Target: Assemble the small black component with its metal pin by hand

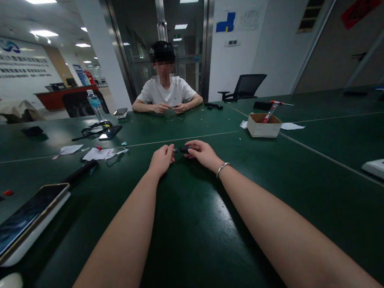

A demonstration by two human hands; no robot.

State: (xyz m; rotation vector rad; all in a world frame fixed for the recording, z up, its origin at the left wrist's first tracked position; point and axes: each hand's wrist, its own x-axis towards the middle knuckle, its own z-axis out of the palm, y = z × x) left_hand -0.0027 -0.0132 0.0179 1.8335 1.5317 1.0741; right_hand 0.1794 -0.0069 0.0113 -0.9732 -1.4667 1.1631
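A small dark piece is pinched between thumb and fingers of the left hand, and a black cylindrical piece is gripped by the fingertips of the right hand. The two pieces are held end to end, just above or on the green table; whether they are linked by a thin part cannot be told. No close fit is seen between them, so any joining or parting is judged to be unfinished. A bracelet is worn on the right wrist. Farther out, paper scraps are scattered to the left, an open box is placed to the right, and the far edge is occupied by a co-worker.
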